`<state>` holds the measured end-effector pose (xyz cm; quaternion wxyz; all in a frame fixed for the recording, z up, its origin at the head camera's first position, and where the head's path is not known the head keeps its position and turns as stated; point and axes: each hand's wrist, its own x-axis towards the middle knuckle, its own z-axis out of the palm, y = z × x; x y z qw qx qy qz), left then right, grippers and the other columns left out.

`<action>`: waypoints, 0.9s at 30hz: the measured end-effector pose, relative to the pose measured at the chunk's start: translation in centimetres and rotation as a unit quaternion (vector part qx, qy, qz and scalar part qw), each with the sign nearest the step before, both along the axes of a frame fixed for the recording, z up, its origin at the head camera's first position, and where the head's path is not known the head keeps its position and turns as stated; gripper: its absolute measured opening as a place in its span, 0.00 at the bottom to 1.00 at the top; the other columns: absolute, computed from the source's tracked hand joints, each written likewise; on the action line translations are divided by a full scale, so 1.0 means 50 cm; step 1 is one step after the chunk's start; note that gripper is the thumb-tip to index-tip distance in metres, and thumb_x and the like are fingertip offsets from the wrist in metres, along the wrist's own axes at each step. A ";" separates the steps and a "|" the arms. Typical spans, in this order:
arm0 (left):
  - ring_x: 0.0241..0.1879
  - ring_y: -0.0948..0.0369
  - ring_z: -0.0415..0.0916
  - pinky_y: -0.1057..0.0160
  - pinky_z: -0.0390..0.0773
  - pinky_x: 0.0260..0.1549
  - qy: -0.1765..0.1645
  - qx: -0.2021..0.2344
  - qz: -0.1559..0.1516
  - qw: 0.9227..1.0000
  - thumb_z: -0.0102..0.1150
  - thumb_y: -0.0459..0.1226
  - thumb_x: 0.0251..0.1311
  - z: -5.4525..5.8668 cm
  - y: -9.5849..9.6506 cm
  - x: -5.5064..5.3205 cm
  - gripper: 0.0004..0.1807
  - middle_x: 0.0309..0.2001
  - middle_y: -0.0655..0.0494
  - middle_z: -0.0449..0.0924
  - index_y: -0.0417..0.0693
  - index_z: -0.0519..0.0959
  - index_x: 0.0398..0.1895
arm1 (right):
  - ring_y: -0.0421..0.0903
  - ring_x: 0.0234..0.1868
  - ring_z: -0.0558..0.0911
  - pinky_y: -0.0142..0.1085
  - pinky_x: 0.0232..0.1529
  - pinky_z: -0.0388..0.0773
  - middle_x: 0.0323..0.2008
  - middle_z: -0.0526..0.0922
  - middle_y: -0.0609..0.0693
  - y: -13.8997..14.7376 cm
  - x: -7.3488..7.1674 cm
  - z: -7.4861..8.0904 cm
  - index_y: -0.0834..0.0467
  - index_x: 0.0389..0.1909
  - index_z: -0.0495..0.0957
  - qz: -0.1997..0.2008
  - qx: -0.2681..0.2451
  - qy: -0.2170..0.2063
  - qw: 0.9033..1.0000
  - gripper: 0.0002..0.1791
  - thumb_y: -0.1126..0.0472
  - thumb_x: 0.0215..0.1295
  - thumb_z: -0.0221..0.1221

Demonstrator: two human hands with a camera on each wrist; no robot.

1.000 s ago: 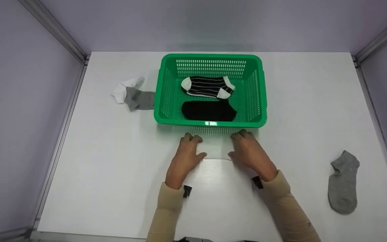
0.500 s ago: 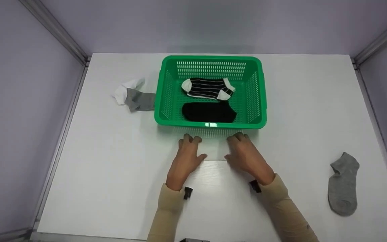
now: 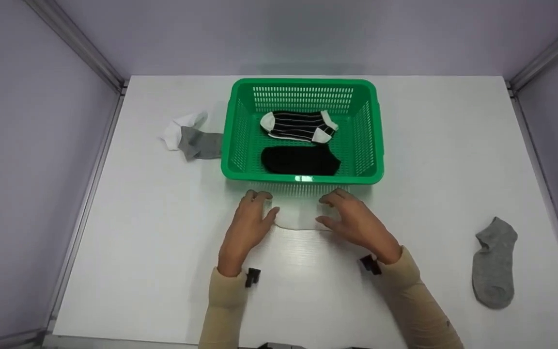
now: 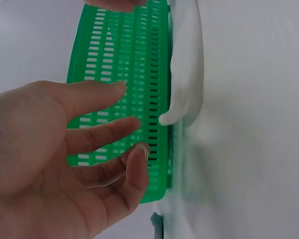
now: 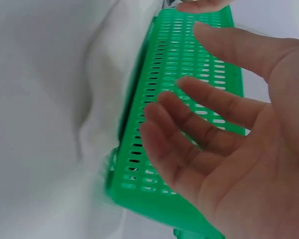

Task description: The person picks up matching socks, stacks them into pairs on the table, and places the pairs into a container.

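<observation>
A white sock [image 3: 299, 215] lies flat on the table just in front of the green basket [image 3: 303, 179]. My left hand [image 3: 247, 223] is at the sock's left end, thumb and fingers apart with nothing between them. At the other end is my right hand [image 3: 356, 220], its fingers loosely bent and its palm facing inward. Both wrist views show bare palms beside the white sock [image 4: 187, 64], which lies along the foot of the basket wall [image 5: 174, 94].
Inside the basket are a black striped sock [image 3: 298, 126] with white toe and heel, and a plain black sock [image 3: 301, 160]. A grey sock [image 3: 209, 144] and a white sock [image 3: 172, 133] overlap left of it. Another grey sock [image 3: 493, 266] lies far right.
My left hand has moved left, away from the sock's middle, and its fingers have spread. The right hand has loosened and shifted slightly. More of the white sock shows between them.
</observation>
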<state>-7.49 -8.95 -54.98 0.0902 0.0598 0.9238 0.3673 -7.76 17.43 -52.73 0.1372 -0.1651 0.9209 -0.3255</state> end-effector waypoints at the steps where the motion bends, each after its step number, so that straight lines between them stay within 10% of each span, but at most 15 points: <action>1: 0.58 0.48 0.77 0.49 0.79 0.60 0.001 0.000 0.003 1.000 0.63 0.41 0.74 0.002 -0.011 -0.002 0.20 0.55 0.41 0.78 0.39 0.79 0.61 | 0.56 0.53 0.85 0.52 0.56 0.84 0.53 0.85 0.59 -0.002 -0.001 0.005 0.63 0.57 0.82 0.007 -0.018 0.005 1.000 0.21 0.57 0.68 0.70; 15: 0.52 0.49 0.79 0.50 0.82 0.53 -0.025 0.057 0.090 0.994 0.59 0.39 0.76 -0.001 -0.143 -0.045 0.17 0.54 0.42 0.79 0.39 0.80 0.59 | 0.41 0.43 0.85 0.41 0.46 0.85 0.43 0.88 0.48 -0.077 -0.071 0.086 0.58 0.48 0.86 0.049 -0.194 0.063 0.978 0.10 0.56 0.76 0.63; 27: 0.62 0.43 0.73 0.46 0.75 0.61 -0.014 0.087 0.226 0.970 0.54 0.38 0.76 -0.039 -0.239 -0.110 0.19 0.64 0.36 0.71 0.38 0.78 0.63 | 0.48 0.49 0.84 0.42 0.54 0.84 0.51 0.84 0.56 -0.241 -0.156 0.128 0.60 0.57 0.80 0.049 -0.198 0.063 0.977 0.16 0.55 0.79 0.59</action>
